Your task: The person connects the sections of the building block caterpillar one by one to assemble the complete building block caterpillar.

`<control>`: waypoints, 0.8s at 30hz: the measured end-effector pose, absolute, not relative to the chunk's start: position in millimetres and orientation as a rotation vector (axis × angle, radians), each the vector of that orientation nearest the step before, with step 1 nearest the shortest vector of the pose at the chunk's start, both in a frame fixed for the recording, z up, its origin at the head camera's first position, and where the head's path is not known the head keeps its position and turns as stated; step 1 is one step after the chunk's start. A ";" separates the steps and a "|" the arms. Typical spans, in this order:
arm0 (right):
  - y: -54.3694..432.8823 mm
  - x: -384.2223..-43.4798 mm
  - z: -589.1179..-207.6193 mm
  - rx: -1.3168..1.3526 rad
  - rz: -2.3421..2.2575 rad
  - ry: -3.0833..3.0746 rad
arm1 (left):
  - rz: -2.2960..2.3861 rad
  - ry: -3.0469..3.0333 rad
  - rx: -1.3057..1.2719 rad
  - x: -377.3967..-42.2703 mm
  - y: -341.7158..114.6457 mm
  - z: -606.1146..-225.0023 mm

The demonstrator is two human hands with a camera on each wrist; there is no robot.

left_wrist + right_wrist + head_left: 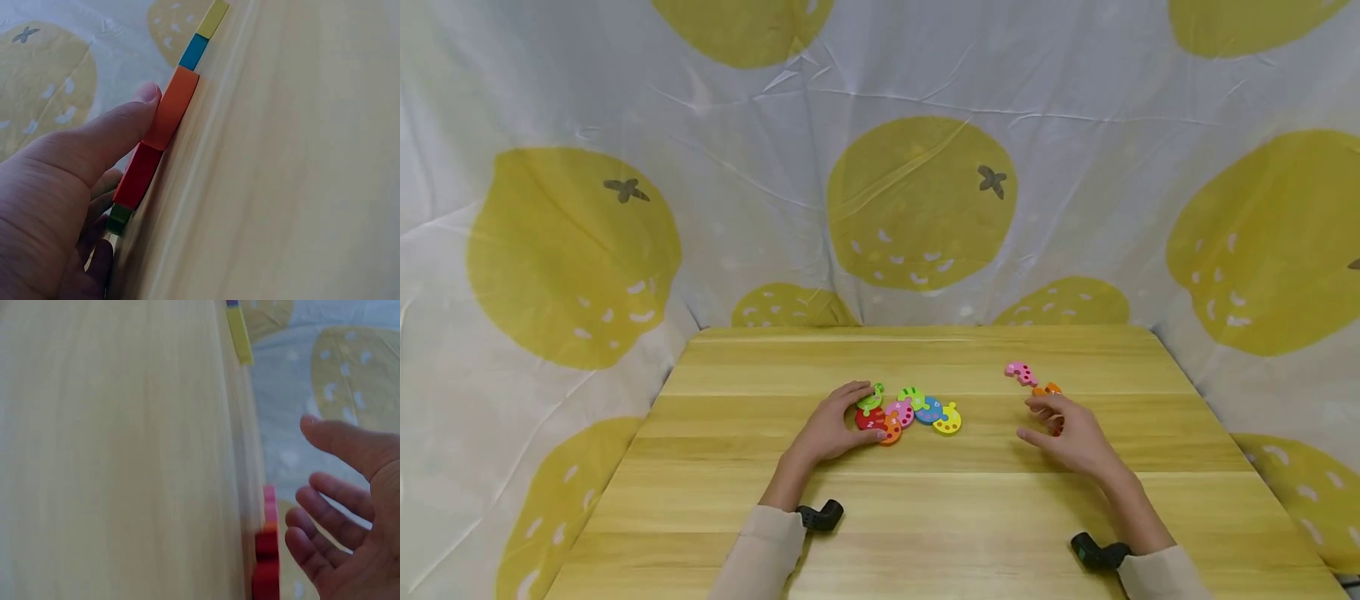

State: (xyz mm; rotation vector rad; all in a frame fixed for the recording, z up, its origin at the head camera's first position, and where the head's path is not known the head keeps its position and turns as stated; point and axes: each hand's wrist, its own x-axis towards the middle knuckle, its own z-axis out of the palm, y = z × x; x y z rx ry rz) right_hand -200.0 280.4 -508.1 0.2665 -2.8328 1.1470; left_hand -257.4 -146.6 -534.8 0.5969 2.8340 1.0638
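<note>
On the wood-grain tabletop (940,525), we see the left hand (829,429) holding one end of a joined row of flat, multicoloured numbered pieces (900,412). The right hand (1072,433), loosely spread, is near a curved pink spotted piece (1019,372). We judge joining is underway; next probably needs pinching a loose piece.

Wood-grain surface (970,517), yellowish w/ darker streaks & seams running side to side. White creased cloth (1075,92) hangs behind & down both sides, also in bkgd of both wrist views. Print = big yellow lemons, e.g. ctr lemon (917,225) w/ grey-brown stem mark (992,182) & white flecks; some cut off at frame edges.
</note>
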 end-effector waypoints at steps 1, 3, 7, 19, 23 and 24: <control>286.3 -197.4 -506.7 0.270 1.149 -2.842 | 1.074 2.831 0.594 -257.1 -146.8 -534.7; 296.9 -192.8 -504.2 0.271 1.134 -2.857 | 1.090 2.835 0.592 -257.0 -147.1 -534.9; 312.7 -186.1 -501.4 0.300 1.078 -2.877 | 1.148 2.857 0.564 -256.4 -148.1 -535.3; 338.8 -179.7 -505.4 0.451 0.935 -2.968 | 1.162 2.823 0.657 -258.1 -154.8 -534.1; 338.4 -177.5 -509.4 0.413 0.974 -2.979 | 1.114 2.813 0.701 -257.1 -154.8 -534.0; 337.3 -177.1 -509.5 0.405 0.986 -2.982 | 1.107 2.814 0.705 -256.5 -154.6 -534.4</control>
